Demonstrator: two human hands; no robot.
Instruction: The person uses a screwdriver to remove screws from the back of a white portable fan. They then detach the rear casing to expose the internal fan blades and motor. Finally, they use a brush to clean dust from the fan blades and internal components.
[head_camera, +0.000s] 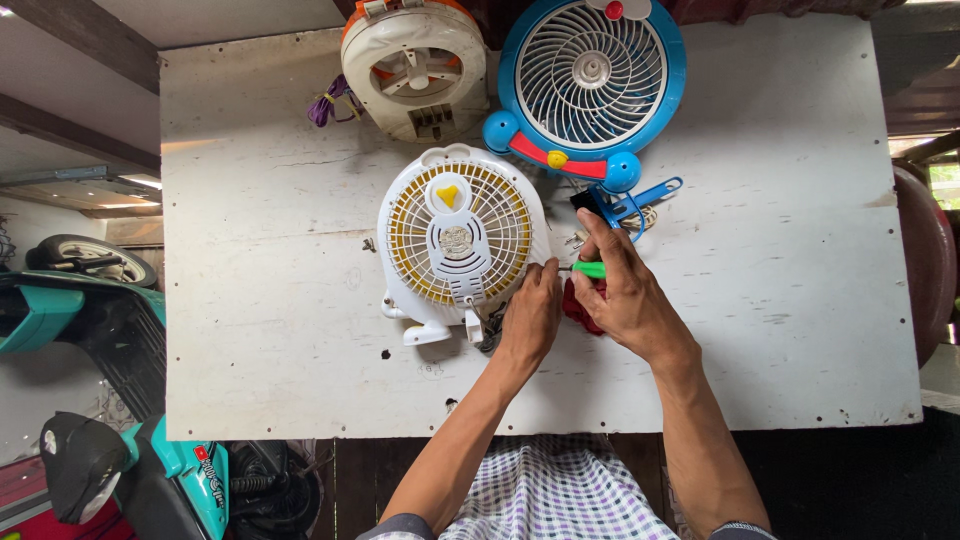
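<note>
Far to the left of both hands, off the table (260, 330), a teal scooter (150, 470) stood parked; a small red and white sticker sat on its panel, too small to make out.

Well above the left hand, at the table's far edge, an orange and white fan (415, 65) lay face down with a purple cord (328, 103) bundled at its left side, apparently set aside.

The white and yellow fan (460, 240) lay flat on its back just left of the left hand, grille up, most likely so its lower edge faced the person. A round silver badge sat at the grille's centre and a yellow triangular mark above it.

The left hand (530, 315) rested at the fan's lower right rim, fingers curled narrowly against the housing, seemingly steadying it. Whether it gripped any small part could not be told.

The right hand (625, 295) was closed around a screwdriver with a green handle (590, 269), shaft pointing left toward the fan's rim beside the left hand. A red object (580, 305) lay under the right palm, mostly hidden.

Just above the right hand lay a blue plastic part (635, 200), and beyond it a blue fan (590, 80) with red and yellow trim.
</note>
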